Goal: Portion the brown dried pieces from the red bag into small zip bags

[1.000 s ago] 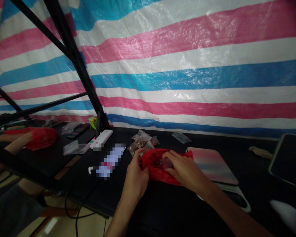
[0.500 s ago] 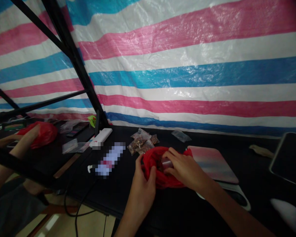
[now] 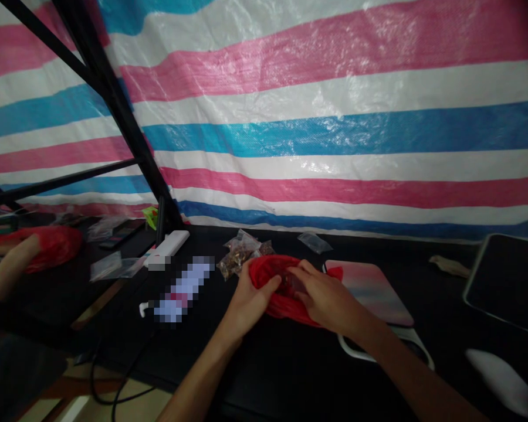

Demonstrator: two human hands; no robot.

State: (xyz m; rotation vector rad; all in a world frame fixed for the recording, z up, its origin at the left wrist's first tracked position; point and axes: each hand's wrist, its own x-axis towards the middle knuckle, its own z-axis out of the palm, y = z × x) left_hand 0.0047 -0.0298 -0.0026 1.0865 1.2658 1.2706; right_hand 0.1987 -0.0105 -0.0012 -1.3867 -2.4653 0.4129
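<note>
A red plastic bag [image 3: 275,266] lies with its mouth open on the black table in front of me. My left hand [image 3: 250,299] is closed on its left edge, thumb over the rim. Reaching into the mouth from the right, my right hand [image 3: 319,293] has its fingers curled around a small see-through plastic piece [image 3: 295,285], whose kind is unclear. Small brownish contents show dimly inside the bag. Just behind it lie several small clear zip bags [image 3: 237,258] filled with brown and gold bits.
A pinkish mouse pad [image 3: 369,290] is to the right, with a dark tablet-like object [image 3: 506,281] farther off. On the left are a lit phone [image 3: 185,290], a white power strip [image 3: 167,249] and a black metal post [image 3: 127,129]. Another person's hand [image 3: 26,252] holds a red bag.
My view has shifted slightly, moving the scene left. My right hand and the clear piece sit lower in the bag's mouth. My left hand keeps its grip on the bag.
</note>
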